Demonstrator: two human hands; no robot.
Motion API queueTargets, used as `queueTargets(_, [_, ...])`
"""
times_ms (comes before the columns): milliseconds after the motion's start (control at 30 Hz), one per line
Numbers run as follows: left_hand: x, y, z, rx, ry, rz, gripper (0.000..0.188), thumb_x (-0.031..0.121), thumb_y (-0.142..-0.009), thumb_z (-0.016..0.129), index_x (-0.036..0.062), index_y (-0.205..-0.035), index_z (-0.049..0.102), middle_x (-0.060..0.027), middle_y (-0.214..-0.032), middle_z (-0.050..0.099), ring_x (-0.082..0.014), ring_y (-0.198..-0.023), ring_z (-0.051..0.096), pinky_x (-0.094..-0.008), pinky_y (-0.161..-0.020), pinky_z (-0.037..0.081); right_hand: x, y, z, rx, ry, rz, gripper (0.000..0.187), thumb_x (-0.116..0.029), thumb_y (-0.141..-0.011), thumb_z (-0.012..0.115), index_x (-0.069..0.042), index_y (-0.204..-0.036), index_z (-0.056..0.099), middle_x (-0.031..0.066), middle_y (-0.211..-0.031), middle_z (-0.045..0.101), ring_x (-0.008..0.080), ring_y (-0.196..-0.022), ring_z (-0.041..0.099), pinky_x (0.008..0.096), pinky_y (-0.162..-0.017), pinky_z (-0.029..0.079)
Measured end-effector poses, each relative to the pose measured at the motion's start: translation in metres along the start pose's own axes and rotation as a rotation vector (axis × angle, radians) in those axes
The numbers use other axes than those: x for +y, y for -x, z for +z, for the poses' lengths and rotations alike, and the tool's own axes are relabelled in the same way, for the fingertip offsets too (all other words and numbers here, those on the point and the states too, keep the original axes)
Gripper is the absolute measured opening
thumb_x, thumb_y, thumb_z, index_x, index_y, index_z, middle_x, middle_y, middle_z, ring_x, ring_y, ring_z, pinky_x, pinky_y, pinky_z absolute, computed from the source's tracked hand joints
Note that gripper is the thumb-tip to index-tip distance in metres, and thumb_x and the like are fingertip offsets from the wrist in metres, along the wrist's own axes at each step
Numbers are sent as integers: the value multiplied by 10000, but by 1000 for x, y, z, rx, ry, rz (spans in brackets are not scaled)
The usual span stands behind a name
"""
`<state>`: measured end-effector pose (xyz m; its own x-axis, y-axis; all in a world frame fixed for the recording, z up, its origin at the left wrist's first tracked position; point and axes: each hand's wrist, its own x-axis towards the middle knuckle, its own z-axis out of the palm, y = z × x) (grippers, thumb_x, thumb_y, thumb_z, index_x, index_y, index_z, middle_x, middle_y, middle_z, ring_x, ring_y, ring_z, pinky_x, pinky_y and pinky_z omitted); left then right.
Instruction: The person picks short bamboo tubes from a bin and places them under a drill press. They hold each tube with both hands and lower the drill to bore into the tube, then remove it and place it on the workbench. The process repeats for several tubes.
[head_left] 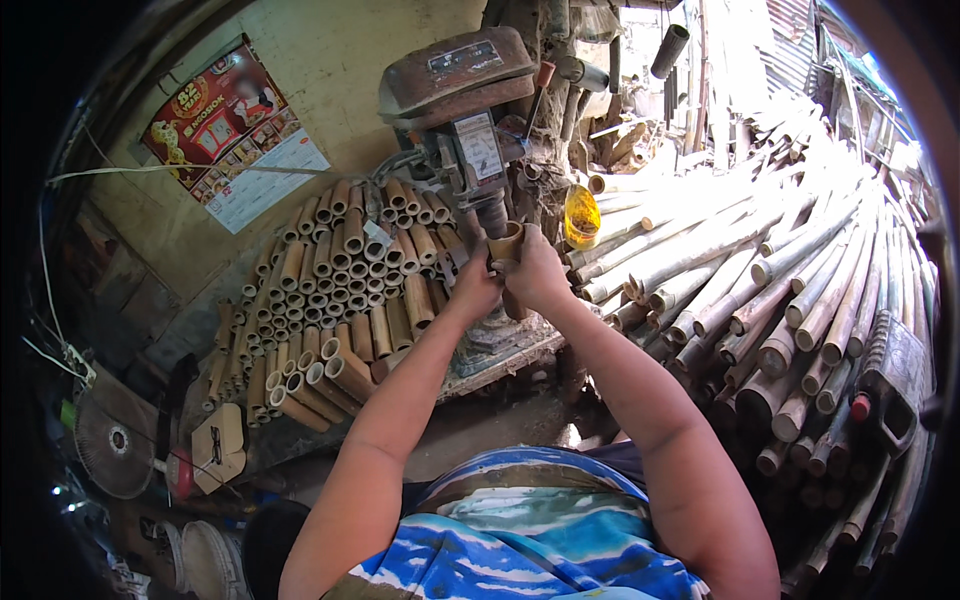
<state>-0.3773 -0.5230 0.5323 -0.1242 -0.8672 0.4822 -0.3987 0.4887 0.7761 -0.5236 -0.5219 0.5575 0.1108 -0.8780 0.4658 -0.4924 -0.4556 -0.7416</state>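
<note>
Both my arms reach forward to a short bamboo tube (507,243), held at the spindle of a dusty drill press (458,75). My left hand (474,285) grips the tube from its left side, fingers closed. On the other side my right hand (537,272) is wrapped round it. The tube's open end faces up toward me, just beside the dark spindle (492,213). Whether a bit sits inside the tube is hidden. Below my hands stands the machine's base on a worn bench (500,365).
Many cut bamboo tubes (340,270) are stacked left of the machine. Long bamboo poles (740,270) fill the right side, with a grey jug (893,375) on them. A yellow container (581,217) hangs right of my hands. A fan (117,440) and a cardboard box (218,450) stand lower left.
</note>
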Motion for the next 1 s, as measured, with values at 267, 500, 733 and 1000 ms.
queueTargets(267, [5, 17, 1, -27, -47, -76, 651, -9, -864, 665, 33, -1462, 413, -147, -1375, 584, -241, -1272, 552, -361, -1074, 414, -2, 28, -4, 46, 69, -19, 517, -122, -831, 716, 28, -1243, 441, 286, -1176, 581, 476, -1083, 600, 530, -903, 505])
queueTargets(500, [-4, 33, -21, -45, 36, -68, 651, -42, -877, 641, 20, -1474, 391, -158, -1416, 551, -244, -1310, 522, -356, -1104, 390, -17, 39, 16, 67, 87, -126, 494, -127, -838, 708, 4, -1223, 429, 273, -1205, 546, 488, -1022, 611, 548, -848, 523])
queueTargets(733, [-11, 12, -26, -7, -100, -10, 633, -14, -871, 661, 40, -1450, 413, -176, -1378, 573, -270, -1289, 543, -373, -1071, 414, -17, 16, 28, 82, 70, -21, 443, -159, -852, 699, 20, -1166, 444, 291, -1076, 601, 504, -970, 613, 563, -837, 501])
queueTargets(1000, [-2, 4, -3, -91, -102, -66, 679, 4, -862, 667, 55, -1478, 384, -171, -1338, 597, -265, -1261, 564, -372, -1056, 430, 0, 20, 4, 36, 68, 92, 479, -143, -828, 709, 20, -1199, 455, 278, -1129, 614, 465, -1054, 619, 533, -885, 514])
